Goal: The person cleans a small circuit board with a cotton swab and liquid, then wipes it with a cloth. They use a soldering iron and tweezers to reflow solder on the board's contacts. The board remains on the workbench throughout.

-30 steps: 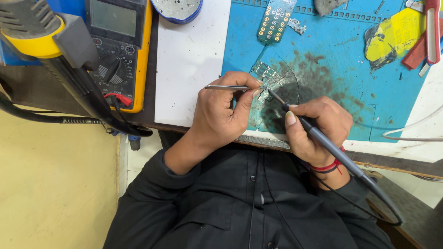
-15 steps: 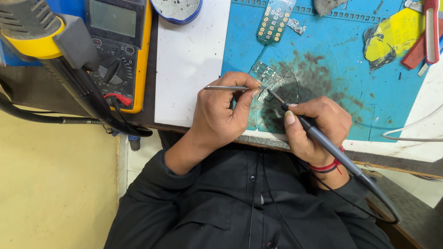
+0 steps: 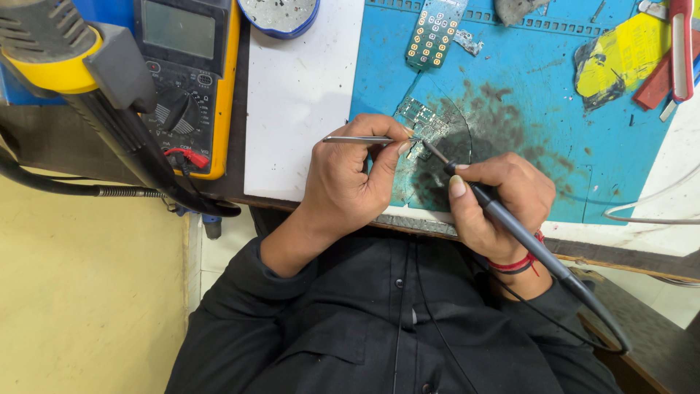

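My left hand point(image 3: 350, 179) pinches metal tweezers point(image 3: 357, 139), whose tips rest on a small green circuit board point(image 3: 423, 120). In my right hand point(image 3: 499, 201) is a black soldering iron point(image 3: 510, 219), held like a pen, with its tip touching the same board beside the tweezers. The board lies on a stained blue work mat point(image 3: 525, 109) at the table's near edge. The iron's cable runs down past my right wrist, which wears a red band.
A yellow multimeter point(image 3: 186, 80) stands at the left, next to a hot-air tool point(image 3: 73, 58) with a black hose. A white sheet point(image 3: 299, 95) lies left of the mat. A keypad board point(image 3: 434, 29), a yellow scrap point(image 3: 612, 62) and red-handled tools point(image 3: 674, 51) lie farther back.
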`<action>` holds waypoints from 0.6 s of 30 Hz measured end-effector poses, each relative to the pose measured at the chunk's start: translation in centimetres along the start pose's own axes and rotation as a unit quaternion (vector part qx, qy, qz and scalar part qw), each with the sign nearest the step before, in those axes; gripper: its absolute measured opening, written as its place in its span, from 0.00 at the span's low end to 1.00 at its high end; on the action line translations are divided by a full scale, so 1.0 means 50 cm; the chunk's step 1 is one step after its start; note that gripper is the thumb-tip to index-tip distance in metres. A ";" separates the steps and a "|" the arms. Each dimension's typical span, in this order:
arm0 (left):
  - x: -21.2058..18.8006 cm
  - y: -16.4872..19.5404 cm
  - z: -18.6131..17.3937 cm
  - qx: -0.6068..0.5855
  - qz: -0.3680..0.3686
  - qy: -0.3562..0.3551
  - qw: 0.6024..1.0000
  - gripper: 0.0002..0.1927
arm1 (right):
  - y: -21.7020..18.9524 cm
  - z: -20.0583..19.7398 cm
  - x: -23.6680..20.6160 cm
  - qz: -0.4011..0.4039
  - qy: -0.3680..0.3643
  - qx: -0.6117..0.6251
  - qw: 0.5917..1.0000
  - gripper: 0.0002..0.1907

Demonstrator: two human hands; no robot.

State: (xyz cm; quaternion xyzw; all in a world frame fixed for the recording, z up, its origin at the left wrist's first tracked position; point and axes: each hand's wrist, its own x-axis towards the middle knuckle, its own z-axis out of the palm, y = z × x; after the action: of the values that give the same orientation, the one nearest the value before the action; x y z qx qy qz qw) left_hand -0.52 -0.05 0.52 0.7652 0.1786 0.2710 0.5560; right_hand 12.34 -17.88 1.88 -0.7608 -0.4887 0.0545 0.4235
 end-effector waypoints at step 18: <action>0.001 0.002 -0.001 -0.002 -0.002 0.001 1.000 0.05 | 0.003 0.000 -0.002 -0.001 0.005 0.001 1.000 0.05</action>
State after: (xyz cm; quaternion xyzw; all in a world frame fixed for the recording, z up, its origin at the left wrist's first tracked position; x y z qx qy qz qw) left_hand -0.52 -0.03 0.63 0.7636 0.1803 0.2710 0.5577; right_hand 12.41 -17.99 1.74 -0.7600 -0.4875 0.0508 0.4268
